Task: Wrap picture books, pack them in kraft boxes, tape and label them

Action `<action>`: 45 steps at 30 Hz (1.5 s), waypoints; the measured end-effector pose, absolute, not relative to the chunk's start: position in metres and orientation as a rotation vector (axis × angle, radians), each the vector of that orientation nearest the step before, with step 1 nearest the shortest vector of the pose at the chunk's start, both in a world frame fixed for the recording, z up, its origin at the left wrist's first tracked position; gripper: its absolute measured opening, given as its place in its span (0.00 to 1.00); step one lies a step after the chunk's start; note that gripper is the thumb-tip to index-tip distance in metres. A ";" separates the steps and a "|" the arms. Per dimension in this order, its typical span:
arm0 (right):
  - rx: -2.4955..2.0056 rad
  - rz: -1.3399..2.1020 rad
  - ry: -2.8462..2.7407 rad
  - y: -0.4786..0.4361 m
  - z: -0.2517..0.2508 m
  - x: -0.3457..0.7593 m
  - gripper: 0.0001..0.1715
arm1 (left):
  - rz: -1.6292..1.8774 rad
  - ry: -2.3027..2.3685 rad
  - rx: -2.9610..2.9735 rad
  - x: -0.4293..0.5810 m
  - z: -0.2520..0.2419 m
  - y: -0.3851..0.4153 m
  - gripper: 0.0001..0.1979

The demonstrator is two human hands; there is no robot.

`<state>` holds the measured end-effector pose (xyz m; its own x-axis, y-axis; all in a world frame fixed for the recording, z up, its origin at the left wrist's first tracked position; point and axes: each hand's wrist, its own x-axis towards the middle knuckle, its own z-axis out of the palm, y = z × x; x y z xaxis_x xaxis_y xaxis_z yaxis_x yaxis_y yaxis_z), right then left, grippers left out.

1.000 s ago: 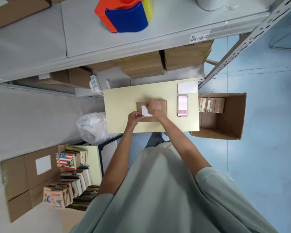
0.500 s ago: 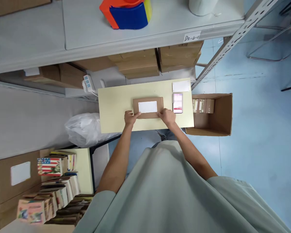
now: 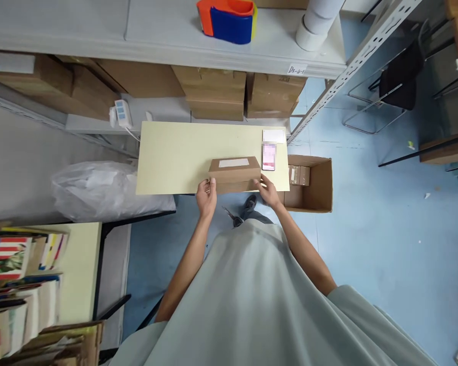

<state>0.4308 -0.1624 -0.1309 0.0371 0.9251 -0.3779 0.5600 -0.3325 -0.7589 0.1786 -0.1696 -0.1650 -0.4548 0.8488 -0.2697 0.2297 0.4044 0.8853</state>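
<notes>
Box (image 3: 234,172) at near edge of table (image 3: 171,157). Left hand (image 3: 206,195) curled tight on its left end, right hand (image 3: 269,189) on right end. Phone (image 3: 268,155) just beside box. Most of table lies left of box.

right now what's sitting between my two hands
The cardboard box, white label on top, spans the gap: left hand grips one end, right hand the other, at the table near edge. Head view.
</notes>
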 end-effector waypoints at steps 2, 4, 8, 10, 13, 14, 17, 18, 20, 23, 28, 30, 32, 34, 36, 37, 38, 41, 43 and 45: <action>-1.851 1.211 -1.417 -0.178 -0.125 0.445 0.31 | 1.064 1.874 0.950 0.185 -0.162 -0.182 0.17; -1.919 1.217 -1.404 -0.193 -0.123 0.456 0.31 | 1.001 1.841 0.963 0.192 -0.162 -0.191 0.15; -2.087 1.216 -1.409 -0.222 -0.128 0.467 0.29 | 0.844 1.835 0.979 0.199 -0.169 -0.210 0.11; -2.073 1.209 -1.401 -0.240 -0.129 0.471 0.27 | 0.819 1.833 0.987 0.199 -0.173 -0.222 0.11; -2.036 1.234 -1.359 -0.267 -0.126 0.483 0.24 | 0.801 1.788 0.977 0.200 -0.179 -0.241 0.13; -2.041 1.246 -1.341 -0.276 -0.125 0.490 0.24 | 0.789 1.766 0.967 0.202 -0.180 -0.248 0.13; -2.103 1.280 -1.284 -0.299 -0.122 0.518 0.22 | 0.687 1.743 0.955 0.217 -0.184 -0.265 0.16; -2.129 1.283 -1.267 -0.307 -0.122 0.529 0.21 | 0.639 1.751 0.967 0.226 -0.186 -0.270 0.16; -2.194 1.253 -1.242 -0.320 -0.123 0.555 0.20 | 0.550 1.759 1.023 0.250 -0.188 -0.278 0.16; -2.323 1.156 -1.199 -0.337 -0.128 0.600 0.21 | 0.432 1.688 1.147 0.301 -0.193 -0.286 0.13; -2.534 1.114 -0.958 -0.351 -0.142 0.688 0.20 | 0.292 1.555 1.230 0.407 -0.202 -0.287 0.11; -2.524 1.107 -0.860 -0.354 -0.151 0.725 0.21 | 0.257 1.565 1.255 0.451 -0.207 -0.283 0.12; -2.470 1.100 -0.776 -0.356 -0.163 0.760 0.22 | 0.213 1.577 1.309 0.494 -0.213 -0.275 0.12; -2.395 1.119 -0.690 -0.355 -0.179 0.790 0.25 | 0.166 1.590 1.378 0.534 -0.221 -0.263 0.13; -2.309 1.164 -0.608 -0.352 -0.197 0.812 0.29 | 0.143 1.610 1.440 0.570 -0.232 -0.247 0.16; -2.263 1.194 -0.568 -0.349 -0.206 0.820 0.31 | 0.151 1.616 1.465 0.586 -0.238 -0.237 0.18; -2.216 1.229 -0.521 -0.344 -0.216 0.826 0.32 | 0.182 1.614 1.488 0.600 -0.243 -0.227 0.20; -2.082 1.332 -0.252 -0.326 -0.247 0.833 0.32 | 0.308 1.551 1.556 0.635 -0.254 -0.193 0.26; -1.972 1.362 0.038 -0.311 -0.270 0.830 0.28 | 0.342 1.488 1.609 0.653 -0.258 -0.171 0.27; -1.851 1.327 0.319 -0.295 -0.296 0.823 0.22 | 0.265 1.450 1.693 0.670 -0.263 -0.152 0.29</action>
<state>0.8229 -0.2949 -0.2958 0.4133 0.2442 -0.8772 -0.6165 -0.6339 -0.4669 0.6700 -0.1521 -0.2632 0.3003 0.8832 -0.3602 0.6991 0.0532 0.7131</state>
